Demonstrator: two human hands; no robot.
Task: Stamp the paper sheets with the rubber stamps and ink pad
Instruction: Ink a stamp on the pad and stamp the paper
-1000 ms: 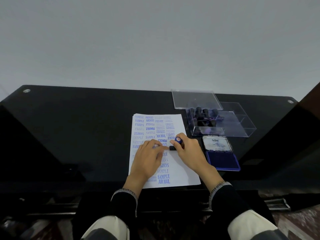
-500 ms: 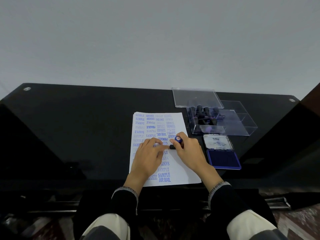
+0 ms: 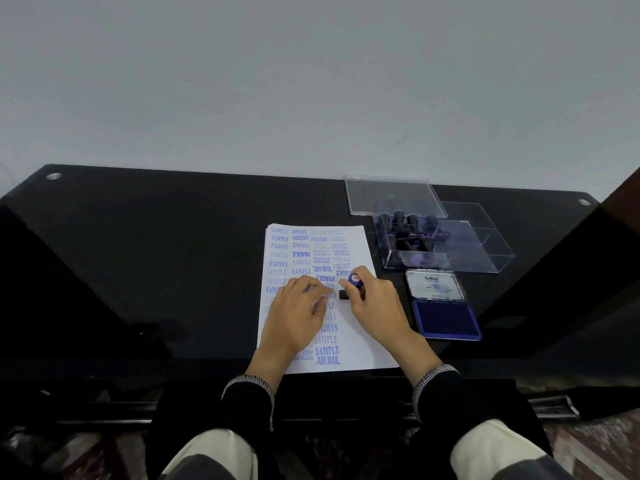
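A white paper sheet [image 3: 353, 237] covered with blue stamped words lies on the black glass table [image 3: 156, 237]. My right hand [image 3: 375, 303] grips a rubber stamp [image 3: 355, 280] with a blue cap, its black base pressed on the sheet's right part. My left hand [image 3: 298, 313] lies flat on the sheet, fingers spread, fingertips just left of the stamp base. An open blue ink pad [image 3: 445, 318] sits to the right of the paper, its lid [image 3: 434, 285] folded back.
A clear plastic box [image 3: 485, 251] holding several dark stamps [image 3: 410, 233] stands behind the ink pad, with its clear lid [image 3: 391, 195] lying further back. The table's near edge runs just below the paper. A pale wall rises behind the table.
Both hands stay in the same position on the sheet; the stamp remains pressed on the paper. Only the view has shifted slightly.
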